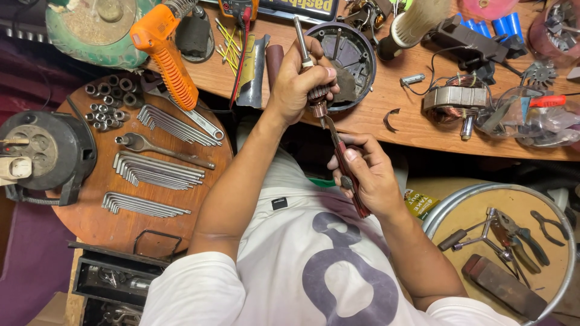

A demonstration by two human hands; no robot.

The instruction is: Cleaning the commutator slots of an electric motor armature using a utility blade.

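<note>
Your left hand (300,84) is closed around a motor armature with a steel shaft and copper-coloured winding (310,78), held upright above the edge of the brown wooden workbench (386,124); your right hand (368,175) grips a dark-red-handled screwdriver (345,166), its tip touching the armature's lower end. Just behind the left hand lies a round dark metal motor housing (350,54). Well to the left, a round wooden stool top (90,211) carries rows of silver hex keys (158,170); an orange-handled tool (164,54) lies above it.
</note>
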